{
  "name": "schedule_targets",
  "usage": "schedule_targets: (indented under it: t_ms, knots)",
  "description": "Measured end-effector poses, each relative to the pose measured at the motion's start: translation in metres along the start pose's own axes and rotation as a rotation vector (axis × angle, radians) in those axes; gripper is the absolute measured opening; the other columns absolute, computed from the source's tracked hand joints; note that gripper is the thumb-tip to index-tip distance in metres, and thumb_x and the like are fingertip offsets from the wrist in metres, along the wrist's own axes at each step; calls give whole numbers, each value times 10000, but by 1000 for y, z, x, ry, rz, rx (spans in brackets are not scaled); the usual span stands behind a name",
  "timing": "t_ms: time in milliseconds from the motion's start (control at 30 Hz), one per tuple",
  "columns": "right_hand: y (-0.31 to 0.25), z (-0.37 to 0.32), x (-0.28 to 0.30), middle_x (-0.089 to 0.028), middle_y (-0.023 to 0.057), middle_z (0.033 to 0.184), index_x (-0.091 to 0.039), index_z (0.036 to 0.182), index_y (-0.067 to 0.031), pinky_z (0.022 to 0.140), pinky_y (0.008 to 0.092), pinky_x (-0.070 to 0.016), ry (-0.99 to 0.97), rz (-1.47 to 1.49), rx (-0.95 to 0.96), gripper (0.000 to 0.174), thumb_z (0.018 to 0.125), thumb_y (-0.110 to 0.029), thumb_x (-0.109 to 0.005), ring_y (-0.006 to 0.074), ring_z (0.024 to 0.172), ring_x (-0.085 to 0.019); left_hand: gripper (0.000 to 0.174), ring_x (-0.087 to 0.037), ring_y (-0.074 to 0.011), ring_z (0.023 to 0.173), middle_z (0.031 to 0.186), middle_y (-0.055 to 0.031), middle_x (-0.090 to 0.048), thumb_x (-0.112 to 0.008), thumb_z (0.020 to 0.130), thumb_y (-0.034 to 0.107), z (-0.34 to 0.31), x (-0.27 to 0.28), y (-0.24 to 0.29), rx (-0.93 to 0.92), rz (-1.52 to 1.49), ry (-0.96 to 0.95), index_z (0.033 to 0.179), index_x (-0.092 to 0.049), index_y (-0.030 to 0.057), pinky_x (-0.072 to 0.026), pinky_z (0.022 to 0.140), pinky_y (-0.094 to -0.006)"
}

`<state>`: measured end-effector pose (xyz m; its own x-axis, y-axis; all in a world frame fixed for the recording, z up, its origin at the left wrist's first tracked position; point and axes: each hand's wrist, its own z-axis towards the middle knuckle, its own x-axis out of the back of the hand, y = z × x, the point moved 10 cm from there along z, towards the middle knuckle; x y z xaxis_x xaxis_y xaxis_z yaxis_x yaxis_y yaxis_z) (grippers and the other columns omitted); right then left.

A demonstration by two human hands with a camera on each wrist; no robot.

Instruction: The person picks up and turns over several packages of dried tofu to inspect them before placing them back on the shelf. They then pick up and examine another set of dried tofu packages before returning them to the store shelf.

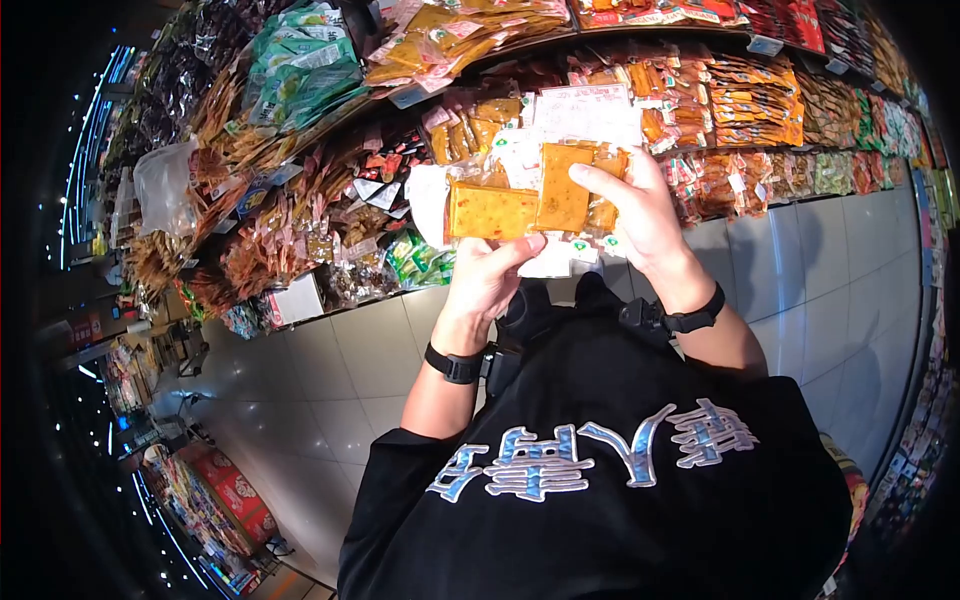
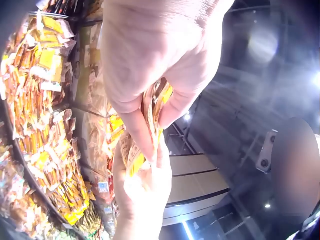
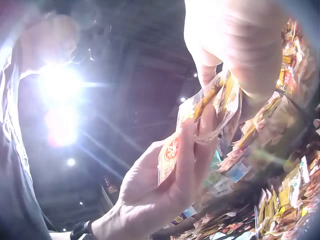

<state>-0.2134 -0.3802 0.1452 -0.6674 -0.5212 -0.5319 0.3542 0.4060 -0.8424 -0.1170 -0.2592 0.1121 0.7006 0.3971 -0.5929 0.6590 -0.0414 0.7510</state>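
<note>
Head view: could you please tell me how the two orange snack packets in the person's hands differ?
The wide orange clear-wrapped packet lies sideways and lower, held from below by the left hand. The tall orange clear-wrapped packet stands upright and higher, pinched by the right hand. Both are orange slabs in clear wrappers.

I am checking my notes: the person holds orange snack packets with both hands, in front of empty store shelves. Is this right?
Not quite. The shelves are not empty: the head view shows them packed with bagged snacks. The rest stands: the left hand and the right hand both hold orange snack packets.
</note>
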Motion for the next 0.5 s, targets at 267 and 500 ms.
schedule_targets:
  t_ms: [267, 500]
  knots:
    - [17, 13, -57, -663, 93, 1070, -568, 1170, 38, 842, 303, -531, 120, -99, 89, 399, 796, 28, -704, 152, 963, -644, 403, -617, -253, 1109, 1214, -161, -616, -575, 928, 80, 7, 45, 56, 31, -107, -100, 1302, -478, -37, -516, 950, -390]
    - [28, 28, -85, -661, 145, 1112, -566, 1181, 69, 902, 345, -519, 151, -1, 100, 381, 807, 23, -620, 211, 1010, -653, 343, -672, -265, 967, 1127, -173, -652, -543, 958, 136, 1, 109, 109, 46, 47, -157, 1229, -516, -73, -564, 828, -377]
